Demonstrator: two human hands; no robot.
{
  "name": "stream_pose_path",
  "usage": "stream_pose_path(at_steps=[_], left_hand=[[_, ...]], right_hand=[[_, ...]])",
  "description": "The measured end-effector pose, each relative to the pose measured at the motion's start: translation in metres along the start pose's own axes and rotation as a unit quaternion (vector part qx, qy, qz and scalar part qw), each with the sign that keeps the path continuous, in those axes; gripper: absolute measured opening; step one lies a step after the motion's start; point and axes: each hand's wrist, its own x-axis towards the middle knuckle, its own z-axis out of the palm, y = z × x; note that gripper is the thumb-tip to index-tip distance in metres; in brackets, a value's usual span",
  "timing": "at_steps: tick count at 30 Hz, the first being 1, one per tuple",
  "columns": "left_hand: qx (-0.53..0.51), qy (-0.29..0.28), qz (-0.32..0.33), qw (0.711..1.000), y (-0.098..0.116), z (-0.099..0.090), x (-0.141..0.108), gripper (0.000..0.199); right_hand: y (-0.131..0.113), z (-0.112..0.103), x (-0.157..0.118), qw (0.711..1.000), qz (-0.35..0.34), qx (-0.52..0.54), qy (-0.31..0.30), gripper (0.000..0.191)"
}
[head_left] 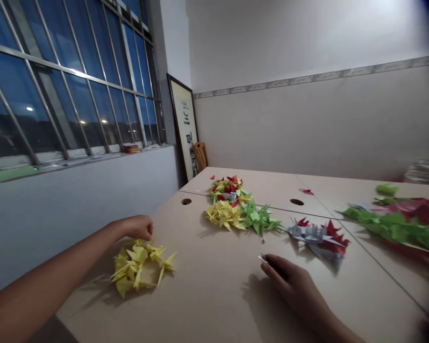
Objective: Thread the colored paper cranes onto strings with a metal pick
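A curved strand of yellow folded-paper cranes (132,267) lies on the table at the left. Just above its far side is my left hand (141,227), closed in a fist; whatever its fingers hold is hidden. My right hand (293,281) hovers over the table's right half, thumb and fingers pinched together. A thin, pale, shiny sliver (262,259) sticks out from its fingertips, too small to name. Beyond it lie green paper cranes (259,216), and to the right grey paper cranes (309,233) with red paper cranes (336,238) beside them.
More yellow cranes (223,214) and a mixed red-and-green cluster (227,188) lie farther back. A blurred green-and-red paper heap (407,224) covers the right side. The table (200,286) has seams and two round holes. A barred window (75,85) is at left.
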Motion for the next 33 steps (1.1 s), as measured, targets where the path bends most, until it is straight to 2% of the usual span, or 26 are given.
stream_pose_path(at_steps=[3,6,13,15,17,19,21,23,25,27,30,33], left_hand=[[0.016,0.010,-0.003,1.000,0.007,0.008,0.004,0.017],[0.023,0.031,0.010,0.999,0.014,0.007,0.004,0.017],[0.017,0.130,0.086,0.988,0.030,-0.019,-0.002,0.015],[-0.002,0.195,0.117,0.974,0.040,-0.025,-0.007,0.015],[-0.086,0.285,0.150,0.943,0.060,-0.024,-0.010,0.017],[-0.250,0.332,0.171,0.893,0.092,-0.014,-0.010,0.019],[-0.447,0.281,0.174,0.831,0.135,0.005,-0.004,0.021],[-0.599,0.191,0.142,0.765,0.181,0.031,0.007,0.024],[-0.693,0.136,0.118,0.698,0.221,0.056,0.019,0.026],[-0.741,0.094,0.110,0.656,0.249,0.076,0.029,0.026],[-0.763,0.088,0.124,0.628,0.265,0.090,0.037,0.024],[-0.751,0.120,0.138,0.635,0.263,0.092,0.039,0.026]], right_hand=[[-0.002,-0.001,-0.001,1.000,-0.008,0.015,0.008,0.036],[-0.003,-0.002,-0.001,0.999,-0.011,0.030,0.013,0.035],[-0.001,-0.001,0.000,0.999,-0.010,0.048,0.009,0.035],[0.000,0.000,0.001,0.999,-0.004,0.050,0.006,0.035],[0.001,0.001,0.001,0.999,-0.002,0.050,0.008,0.034],[0.000,0.002,0.001,0.998,-0.008,0.054,0.014,0.032],[-0.002,0.002,0.001,0.998,-0.016,0.062,0.021,0.030],[-0.003,0.003,0.001,0.997,-0.026,0.063,0.026,0.027],[-0.005,0.002,0.001,0.997,-0.033,0.058,0.034,0.025],[-0.006,0.001,0.001,0.997,-0.032,0.056,0.044,0.026],[-0.005,-0.001,0.002,0.996,-0.013,0.071,0.047,0.027],[-0.003,-0.001,0.003,0.995,0.007,0.083,0.047,0.029]])
